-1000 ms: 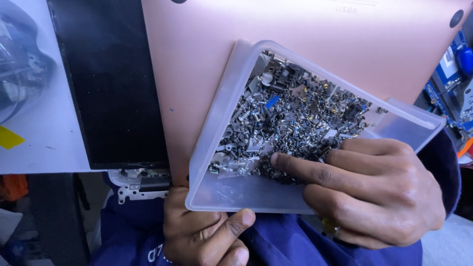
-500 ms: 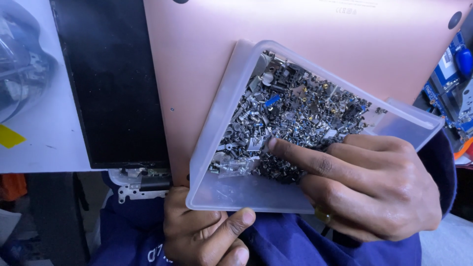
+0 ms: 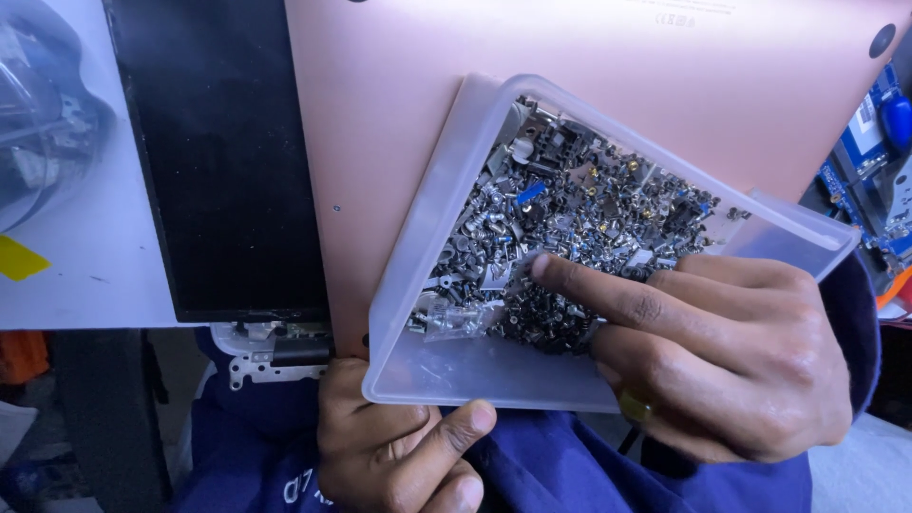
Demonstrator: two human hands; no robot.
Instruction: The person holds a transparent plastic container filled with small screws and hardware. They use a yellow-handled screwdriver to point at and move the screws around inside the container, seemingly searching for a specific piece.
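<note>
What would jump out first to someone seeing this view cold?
A clear plastic tray heaped with tiny screws and metal bits fills the centre, tilted over a pink laptop shell. The right hand pokes its index finger into the pile, while the left hand props the tray from below at its near edge. To the left lies a black screen panel on the white table.

white tabletop point(image 3: 85, 256) in even light; dark floor point(image 3: 95, 418) below its edge.
</note>
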